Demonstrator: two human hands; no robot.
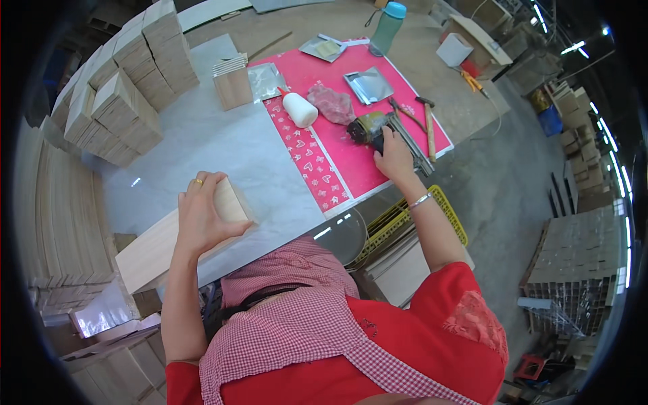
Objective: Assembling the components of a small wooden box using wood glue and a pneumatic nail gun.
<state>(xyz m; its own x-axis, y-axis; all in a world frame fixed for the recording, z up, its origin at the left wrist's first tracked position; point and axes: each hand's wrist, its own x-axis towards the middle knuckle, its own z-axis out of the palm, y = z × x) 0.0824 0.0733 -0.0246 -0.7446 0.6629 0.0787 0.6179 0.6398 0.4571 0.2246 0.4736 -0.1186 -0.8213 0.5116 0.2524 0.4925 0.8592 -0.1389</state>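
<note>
My left hand is closed over the near-right end of a long pale wooden box, thumb on one side and fingers on the other. The box lies slantwise along the table's near edge. Over on the pink mat, my right hand is wrapped around the grip of a nail gun. A hammer and a pair of pincers lie just beyond the gun. Nearby are a crumpled pink cloth and a white glue bottle with a red tip.
Tall stacks of wooden pieces line the table's left side. A smaller wooden block stack stands toward the back. Metallic trays and a teal water bottle are on the far side. A yellow crate sits below the table's edge.
</note>
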